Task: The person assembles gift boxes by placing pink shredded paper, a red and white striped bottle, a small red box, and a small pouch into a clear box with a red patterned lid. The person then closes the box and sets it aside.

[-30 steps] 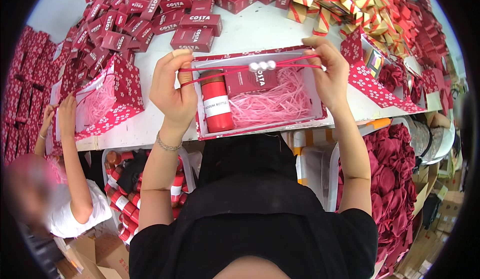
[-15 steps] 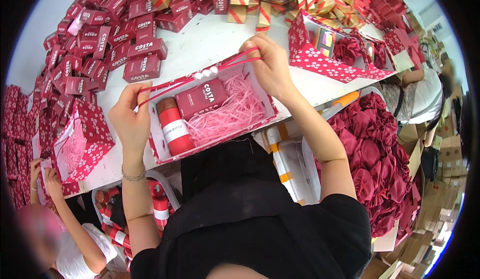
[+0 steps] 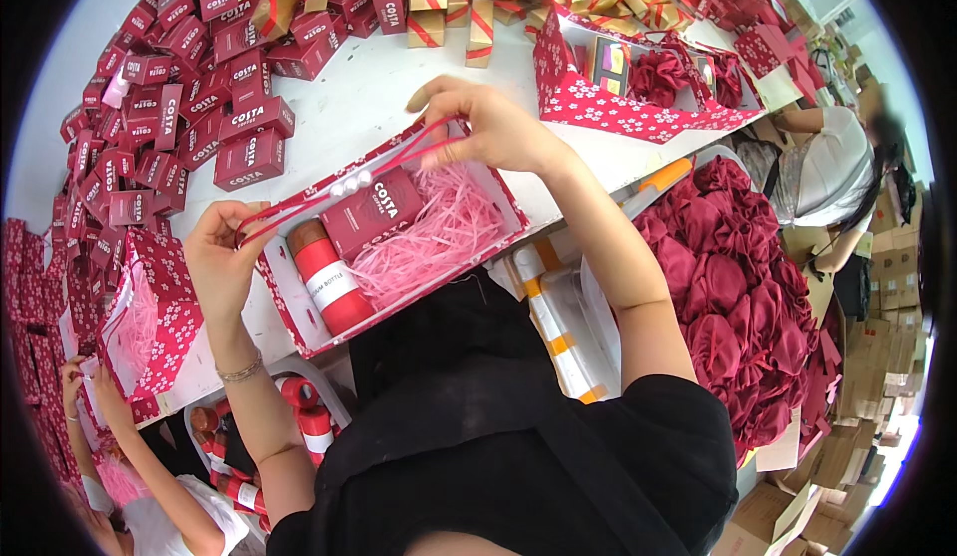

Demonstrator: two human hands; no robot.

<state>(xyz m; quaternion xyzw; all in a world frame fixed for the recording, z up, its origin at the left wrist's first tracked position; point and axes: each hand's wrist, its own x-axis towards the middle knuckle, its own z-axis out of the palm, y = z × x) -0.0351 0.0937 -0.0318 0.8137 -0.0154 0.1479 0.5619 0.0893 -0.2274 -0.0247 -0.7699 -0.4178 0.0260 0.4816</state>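
An open gift box (image 3: 461, 259), dark red with white flowers, lies at the table's near edge. Inside are a red bottle (image 3: 331, 287) with a white label and brown cap, a dark red carton (image 3: 374, 215) and pink shredded paper (image 3: 439, 232). A red cord (image 3: 309, 199) with white pearls stretches above the box's far side. My left hand (image 3: 221, 262) pinches its left end, fingers closed. At its other end, my right hand (image 3: 488, 127) holds the cord between thumb and fingers, the fingertips somewhat apart.
Dark red cartons (image 3: 249, 157) and gold boxes (image 3: 478, 37) are heaped beyond. Another filled flowered box (image 3: 638, 107) stands right, one with pink paper (image 3: 150, 327) left. Tubs below hold red bottles (image 3: 309, 426) and dark red satin (image 3: 718, 307). People work on both sides.
My right hand has turned and its fingers have spread on the cord. The box sits further left and lower, more tilted in view; the whole scene has shifted left too.
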